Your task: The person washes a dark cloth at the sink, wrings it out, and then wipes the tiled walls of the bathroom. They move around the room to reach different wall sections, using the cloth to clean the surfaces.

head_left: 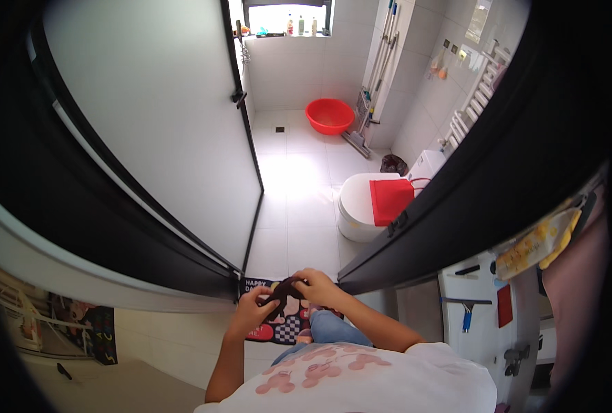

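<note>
A dark brownish cloth [283,294] is stretched between my two hands in front of my body; its exact kind cannot be made out. My left hand [251,311] pinches its lower left end. Fingers of my right hand [313,286] are closed on the upper right part. Below the cloth lies a patterned doormat [288,333] with dark, pink and checkered patches, across the doorway at my feet.
A white door [147,96] with a black frame stands to the left. Beyond the doorway are a red basin [330,115], mops [381,76] against the wall, and a toilet [350,203] with a red bag [390,201] on its lid. A squeegee [466,318] lies at right.
</note>
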`<action>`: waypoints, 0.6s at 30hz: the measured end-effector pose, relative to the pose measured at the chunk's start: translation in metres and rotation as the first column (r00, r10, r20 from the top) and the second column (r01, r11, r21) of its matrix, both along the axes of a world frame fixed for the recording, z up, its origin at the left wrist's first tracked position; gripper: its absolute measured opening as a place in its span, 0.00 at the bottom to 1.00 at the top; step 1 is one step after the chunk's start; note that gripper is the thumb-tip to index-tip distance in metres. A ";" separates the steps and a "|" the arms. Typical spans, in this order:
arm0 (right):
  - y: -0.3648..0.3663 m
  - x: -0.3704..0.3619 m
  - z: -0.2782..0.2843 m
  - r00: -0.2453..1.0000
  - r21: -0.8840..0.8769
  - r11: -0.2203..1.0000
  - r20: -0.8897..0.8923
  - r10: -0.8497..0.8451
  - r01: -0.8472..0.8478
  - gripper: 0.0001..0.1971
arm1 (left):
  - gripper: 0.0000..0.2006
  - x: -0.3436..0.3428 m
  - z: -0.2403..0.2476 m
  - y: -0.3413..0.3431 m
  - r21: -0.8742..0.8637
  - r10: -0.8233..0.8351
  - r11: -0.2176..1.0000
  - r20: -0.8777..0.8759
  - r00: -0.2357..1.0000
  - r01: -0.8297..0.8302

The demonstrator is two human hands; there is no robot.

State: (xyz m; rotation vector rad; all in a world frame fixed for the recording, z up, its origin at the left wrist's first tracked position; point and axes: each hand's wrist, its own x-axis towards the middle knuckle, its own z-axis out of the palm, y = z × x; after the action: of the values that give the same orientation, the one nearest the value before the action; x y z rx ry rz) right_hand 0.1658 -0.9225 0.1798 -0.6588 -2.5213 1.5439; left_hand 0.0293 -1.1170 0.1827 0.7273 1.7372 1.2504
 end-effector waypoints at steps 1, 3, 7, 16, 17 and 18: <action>0.007 -0.013 -0.001 0.998 0.042 0.997 0.008 0.062 -0.062 0.12 | 0.11 -0.004 -0.005 0.004 -0.007 0.066 0.998 0.003 0.998 -0.066; 0.021 -0.041 -0.002 0.994 0.035 0.993 0.020 0.109 -0.109 0.13 | 0.10 -0.017 -0.016 0.020 0.061 0.197 0.980 -0.097 0.976 -0.192; 0.066 -0.089 0.005 0.972 -0.009 0.976 0.088 0.219 -0.219 0.15 | 0.08 -0.070 -0.006 0.071 0.069 0.320 0.943 -0.467 0.824 -0.327; 0.220 -0.167 0.032 0.999 -0.304 0.952 0.032 0.036 -0.025 0.19 | 0.11 -0.159 0.074 0.278 0.194 0.206 0.975 -0.621 0.756 -0.107; 0.234 -0.166 0.031 0.999 -0.284 0.959 -0.040 -0.019 0.007 0.20 | 0.11 -0.163 0.078 0.298 0.199 0.199 0.975 -0.607 0.769 -0.095; 0.248 -0.163 0.030 0.990 -0.287 0.957 -0.119 -0.071 0.034 0.20 | 0.10 -0.165 0.080 0.320 0.214 0.199 0.973 -0.590 0.782 -0.086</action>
State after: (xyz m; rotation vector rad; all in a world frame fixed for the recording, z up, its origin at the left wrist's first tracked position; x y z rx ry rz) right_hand 0.0033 -0.6742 0.2094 -0.6293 -2.1931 1.8844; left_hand -0.1356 -0.7974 0.2626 1.2289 2.2524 1.3786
